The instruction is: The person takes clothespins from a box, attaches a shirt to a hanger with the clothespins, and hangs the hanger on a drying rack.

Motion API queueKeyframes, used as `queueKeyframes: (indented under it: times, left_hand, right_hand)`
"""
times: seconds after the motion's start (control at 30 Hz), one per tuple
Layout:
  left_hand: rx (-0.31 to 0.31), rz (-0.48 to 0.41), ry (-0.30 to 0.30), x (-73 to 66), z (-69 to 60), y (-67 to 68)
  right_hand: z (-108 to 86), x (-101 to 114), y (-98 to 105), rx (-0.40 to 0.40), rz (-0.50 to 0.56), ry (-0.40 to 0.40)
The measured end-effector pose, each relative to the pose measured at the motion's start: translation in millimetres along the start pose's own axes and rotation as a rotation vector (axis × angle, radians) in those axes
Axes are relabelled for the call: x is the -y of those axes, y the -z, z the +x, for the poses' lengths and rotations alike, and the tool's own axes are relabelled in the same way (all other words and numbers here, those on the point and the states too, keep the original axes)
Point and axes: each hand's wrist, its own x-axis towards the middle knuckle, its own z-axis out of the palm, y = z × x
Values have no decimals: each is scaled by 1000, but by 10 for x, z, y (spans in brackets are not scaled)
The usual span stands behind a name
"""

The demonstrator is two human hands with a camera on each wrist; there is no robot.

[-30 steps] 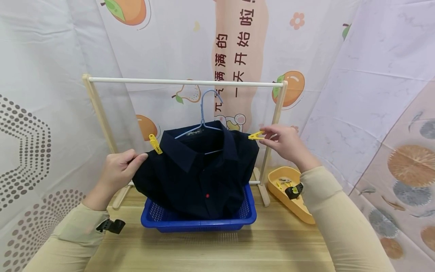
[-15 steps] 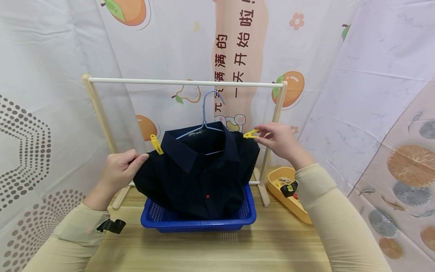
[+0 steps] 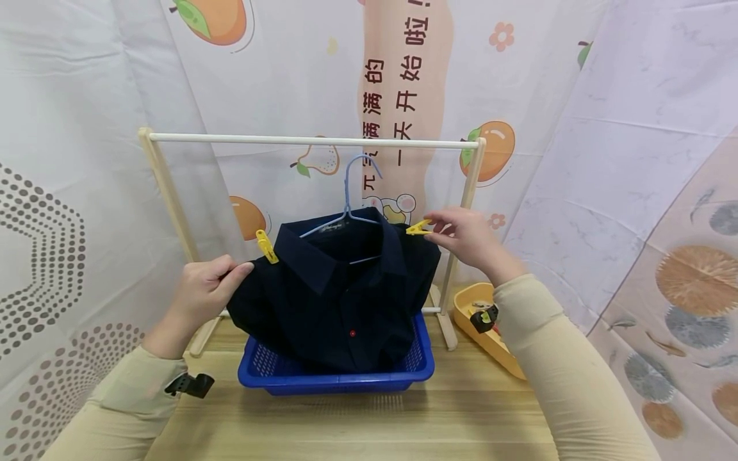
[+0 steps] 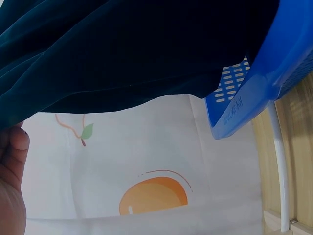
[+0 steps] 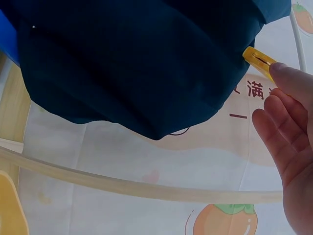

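Printed cloth (image 3: 282, 83), white with orange fruit and dark lettering, hangs behind a wood-grained table (image 3: 346, 429). On it stands a rack (image 3: 314, 140), its smooth round white rail set between slanting pale wooden legs. The dark navy shirt (image 3: 369, 320) lies between the two hands, soft and creased, with a pointed collar, its lower part in a glossy blue plastic basket (image 3: 337, 383) with slotted walls. Beside the rack sits a rounded yellow tray (image 3: 490, 346) holding small pieces. A thin blue hanger (image 3: 346, 192) sits inside the collar, its curved hook upright and apart from the rail. The left hand (image 3: 204, 288) has thumb and curled fingers clamped on the shirt's sleeve side. The right hand (image 3: 464, 237) pinches the handles of a yellow clip (image 5: 252, 54) between thumb and finger, its tip at the opposite shoulder; whether it bites the fabric I cannot tell. A matching flat clip (image 3: 266, 246) stands tilted on the shoulder near the left fingers. Smallest is a round red spot (image 3: 353, 333) on the shirt's front
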Motion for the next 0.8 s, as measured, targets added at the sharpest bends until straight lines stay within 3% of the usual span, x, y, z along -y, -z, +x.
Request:
queueKeyframes:
  times: [0.8]
  left_hand:
    - [-5, -9, -20, -37, 11, -11]
  right_hand:
    - [54, -9, 4, 21, 6, 15]
